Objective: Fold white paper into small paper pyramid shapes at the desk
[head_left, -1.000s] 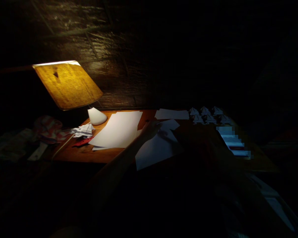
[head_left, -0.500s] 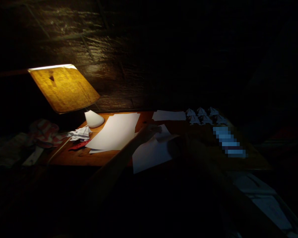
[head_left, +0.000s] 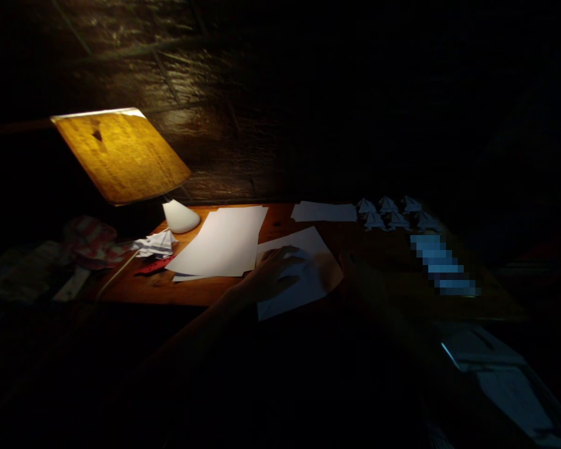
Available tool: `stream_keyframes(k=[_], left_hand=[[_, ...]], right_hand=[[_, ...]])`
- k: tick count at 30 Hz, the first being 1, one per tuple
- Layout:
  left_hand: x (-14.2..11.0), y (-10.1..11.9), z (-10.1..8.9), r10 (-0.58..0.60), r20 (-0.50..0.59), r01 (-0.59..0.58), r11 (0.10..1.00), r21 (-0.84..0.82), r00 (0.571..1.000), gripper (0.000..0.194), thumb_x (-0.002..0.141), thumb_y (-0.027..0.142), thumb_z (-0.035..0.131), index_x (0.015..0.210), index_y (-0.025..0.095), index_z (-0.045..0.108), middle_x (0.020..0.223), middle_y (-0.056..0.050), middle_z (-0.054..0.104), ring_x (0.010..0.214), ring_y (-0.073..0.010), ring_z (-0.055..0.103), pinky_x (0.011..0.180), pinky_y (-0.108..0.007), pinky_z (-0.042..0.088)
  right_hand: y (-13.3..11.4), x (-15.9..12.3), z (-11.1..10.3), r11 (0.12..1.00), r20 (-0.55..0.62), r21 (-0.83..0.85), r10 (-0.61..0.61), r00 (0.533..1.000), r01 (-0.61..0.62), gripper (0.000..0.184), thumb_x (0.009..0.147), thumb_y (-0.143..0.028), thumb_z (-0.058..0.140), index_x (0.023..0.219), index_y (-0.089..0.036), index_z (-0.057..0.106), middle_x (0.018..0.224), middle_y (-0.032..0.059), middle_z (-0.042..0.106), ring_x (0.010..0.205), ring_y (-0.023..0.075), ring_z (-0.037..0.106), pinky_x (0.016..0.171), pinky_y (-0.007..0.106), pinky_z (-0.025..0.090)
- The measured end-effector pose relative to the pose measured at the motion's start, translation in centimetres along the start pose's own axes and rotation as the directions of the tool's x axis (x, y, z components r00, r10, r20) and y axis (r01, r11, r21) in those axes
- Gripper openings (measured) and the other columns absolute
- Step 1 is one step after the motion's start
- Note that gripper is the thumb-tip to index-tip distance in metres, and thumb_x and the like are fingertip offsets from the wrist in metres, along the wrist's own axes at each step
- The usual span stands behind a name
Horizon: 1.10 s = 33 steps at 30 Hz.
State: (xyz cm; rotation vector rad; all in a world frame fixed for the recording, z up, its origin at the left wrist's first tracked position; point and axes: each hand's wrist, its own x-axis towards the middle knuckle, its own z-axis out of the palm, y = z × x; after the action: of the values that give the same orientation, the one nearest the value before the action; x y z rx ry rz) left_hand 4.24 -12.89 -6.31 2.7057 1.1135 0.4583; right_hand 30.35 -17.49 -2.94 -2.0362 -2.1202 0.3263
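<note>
A white sheet of paper [head_left: 306, 293] lies on the wooden table in front of me, turned at an angle. My left hand [head_left: 278, 269] rests flat on its left part with the fingers spread. Close by the sheet's right edge is my right hand [head_left: 355, 268], deep in shadow. Its fingers are too dark to make out, so I cannot tell whether it touches the paper. Left of my left hand is a stack of white sheets [head_left: 224, 240]. Several small folded paper pieces [head_left: 388, 215] stand in two rows at the back right.
A lamp [head_left: 126, 156] with a yellow shade lights the table's left side. Beside its base are a crumpled folded paper [head_left: 156, 244] and a red object [head_left: 154, 265]. More white paper [head_left: 325, 212] lies at the back. A pixelated bluish patch [head_left: 444, 265] covers something at right.
My left hand has come down and toward me, from the sheet's far part to flat on its left. The sheet, raised and bent before, now lies flatter. The view has shifted slightly.
</note>
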Motion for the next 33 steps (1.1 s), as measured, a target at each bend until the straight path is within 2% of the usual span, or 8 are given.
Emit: stream_keyframes(k=[2, 5, 9, 13, 17, 23, 28, 33], left_hand=[[0.05, 0.09, 0.03, -0.003, -0.007, 0.003, 1.0, 0.001, 1.0, 0.044, 0.098, 0.035, 0.064, 0.141, 0.03, 0.056, 0.157, -0.009, 0.046, 0.142, -0.0313, 0.047, 0.118, -0.055, 0.036], [0.05, 0.02, 0.09, 0.014, -0.014, -0.014, 1.0, -0.001, 1.0, 0.043, 0.098, 0.035, 0.064, 0.141, 0.032, 0.056, 0.156, -0.008, 0.047, 0.141, -0.03, 0.049, 0.117, -0.054, 0.037], [0.12, -0.25, 0.17, 0.023, -0.014, -0.024, 1.0, -0.008, 1.0, 0.045, 0.098, 0.035, 0.065, 0.142, 0.033, 0.055, 0.155, -0.007, 0.047, 0.139, -0.0292, 0.051, 0.117, -0.054, 0.036], [0.25, -0.29, 0.08, 0.004, -0.012, -0.004, 1.0, -0.02, 1.0, 0.045, 0.096, 0.036, 0.066, 0.14, 0.034, 0.057, 0.153, -0.007, 0.048, 0.139, -0.0308, 0.05, 0.116, -0.055, 0.037], [0.22, -0.03, -0.04, 0.009, -0.007, -0.009, 1.0, -0.008, 1.0, 0.045, 0.097, 0.034, 0.065, 0.141, 0.034, 0.056, 0.153, -0.007, 0.048, 0.138, -0.0306, 0.051, 0.116, -0.057, 0.037], [0.16, 0.32, -0.1, -0.007, 0.017, 0.007, 1.0, 0.024, 1.0, 0.044, 0.098, 0.033, 0.062, 0.142, 0.032, 0.053, 0.154, -0.009, 0.047, 0.139, -0.0317, 0.05, 0.115, -0.057, 0.037], [0.2, 0.28, -0.17, -0.014, 0.019, 0.014, 1.0, 0.021, 1.0, 0.046, 0.098, 0.035, 0.063, 0.143, 0.034, 0.054, 0.155, -0.008, 0.046, 0.139, -0.0324, 0.05, 0.115, -0.057, 0.037], [0.19, 0.24, -0.26, -0.002, 0.016, 0.002, 1.0, 0.012, 1.0, 0.048, 0.098, 0.035, 0.063, 0.144, 0.036, 0.052, 0.155, -0.007, 0.046, 0.14, -0.0316, 0.048, 0.117, -0.056, 0.036]], right_hand=[[-0.23, -0.16, -0.07, 1.0, -0.012, 0.002, -0.016, 1.0, 0.016, 0.023, 0.097, -0.037, 0.062, 0.111, -0.019, 0.057, 0.108, 0.0098, 0.065, 0.089, 0.0201, 0.066, 0.073, 0.029, 0.044], [-0.41, -0.57, -0.11, 0.999, -0.058, -0.02, -0.035, 0.998, 0.034, 0.016, 0.101, -0.029, 0.054, 0.111, -0.019, 0.062, 0.109, 0.0125, 0.067, 0.093, 0.0212, 0.066, 0.076, 0.031, 0.048], [-0.35, -0.94, 0.02, 0.999, -0.098, -0.047, -0.005, 0.995, 0.0, 0.028, 0.102, -0.035, 0.059, 0.125, -0.02, 0.064, 0.124, 0.0121, 0.066, 0.104, 0.0226, 0.067, 0.088, 0.039, 0.057], [-0.35, -0.69, 0.11, 0.998, -0.112, -0.049, 0.032, 0.993, -0.038, 0.038, 0.1, -0.039, 0.064, 0.132, -0.02, 0.062, 0.134, 0.0109, 0.063, 0.112, 0.024, 0.066, 0.094, 0.046, 0.058], [-0.37, -0.47, 0.02, 0.998, -0.121, -0.046, 0.043, 0.992, -0.048, 0.039, 0.099, -0.04, 0.065, 0.132, -0.018, 0.062, 0.133, 0.011, 0.063, 0.111, 0.024, 0.066, 0.093, 0.046, 0.058], [-0.09, -0.49, -0.1, 0.999, -0.115, -0.04, 0.023, 0.993, -0.027, 0.026, 0.101, -0.029, 0.052, 0.121, -0.018, 0.062, 0.116, 0.0178, 0.065, 0.101, 0.0269, 0.066, 0.081, 0.034, 0.048], [0.05, -0.41, -0.34, 0.999, -0.096, -0.038, -0.008, 0.995, 0.005, 0.019, 0.1, -0.03, 0.05, 0.109, -0.019, 0.062, 0.105, 0.014, 0.064, 0.092, 0.0245, 0.064, 0.074, 0.032, 0.042], [-0.18, 0.01, -0.34, 0.999, -0.075, -0.038, -0.036, 0.997, 0.033, 0.017, 0.1, -0.031, 0.052, 0.108, -0.019, 0.061, 0.103, 0.0115, 0.064, 0.088, 0.0218, 0.063, 0.074, 0.03, 0.041]])
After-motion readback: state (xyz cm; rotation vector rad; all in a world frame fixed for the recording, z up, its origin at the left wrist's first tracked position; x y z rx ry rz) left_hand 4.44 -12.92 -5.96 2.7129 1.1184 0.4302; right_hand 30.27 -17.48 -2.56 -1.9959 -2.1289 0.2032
